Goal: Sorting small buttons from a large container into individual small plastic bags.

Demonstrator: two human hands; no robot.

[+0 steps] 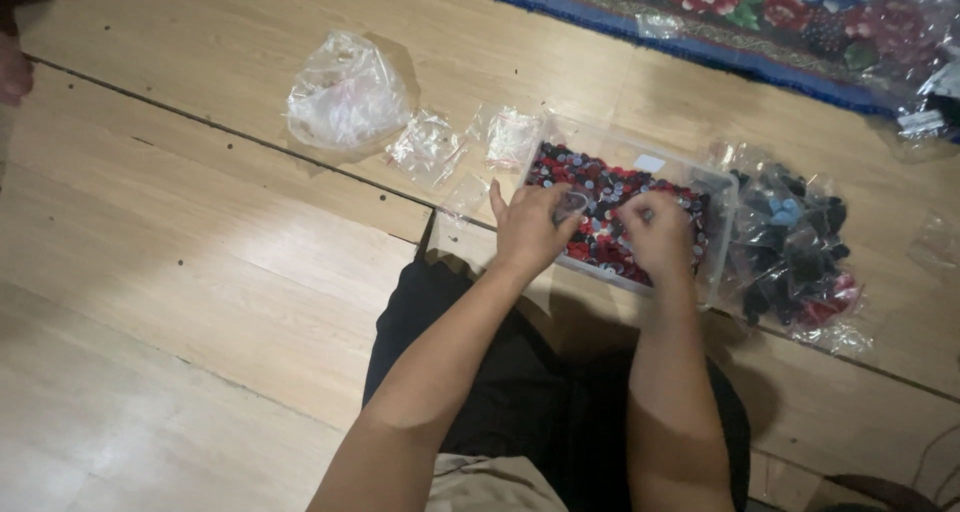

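A clear plastic box point(706, 178) on the wooden floor holds several small red, dark and white pieces point(590, 177). My left hand point(528, 228) rests at the box's near left edge, pinching a small clear bag point(573, 205) over the pieces. My right hand point(657, 234) is inside the box, fingers curled down into the pieces; what it holds, if anything, is hidden.
A crumpled clear bag point(345, 97) and small clear packets point(428, 147) lie left of the box. A bag of dark and blue pieces point(790, 252) sits right of it. A flowered rug point(760, 12) runs along the top. My black-clad legs are below.
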